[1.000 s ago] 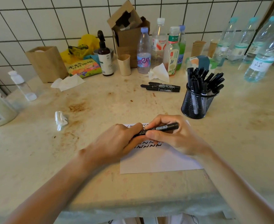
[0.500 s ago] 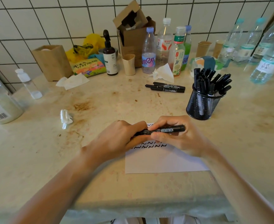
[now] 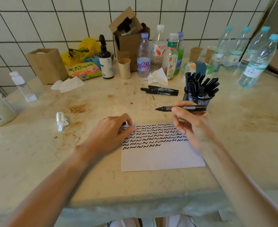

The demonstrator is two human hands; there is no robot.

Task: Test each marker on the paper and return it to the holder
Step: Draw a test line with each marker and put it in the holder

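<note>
The cap is now off: a second ago both hands gripped the closed marker. The right hand point(image 3: 190, 123) pinches the marker point(image 3: 181, 108) above the paper point(image 3: 159, 158), tip exposed. The left hand point(image 3: 112, 130), fingers curled, holds the cap point(image 3: 124, 123). Testing follows; the holder point(image 3: 197, 99) stands just behind.

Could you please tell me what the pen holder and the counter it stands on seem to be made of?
The pen holder looks like black wire mesh, probably painted metal: light shows through its fine grid. The counter looks like polished stone, perhaps marble or an imitation: cream, faintly veined and glossy, with brown stains.
</note>
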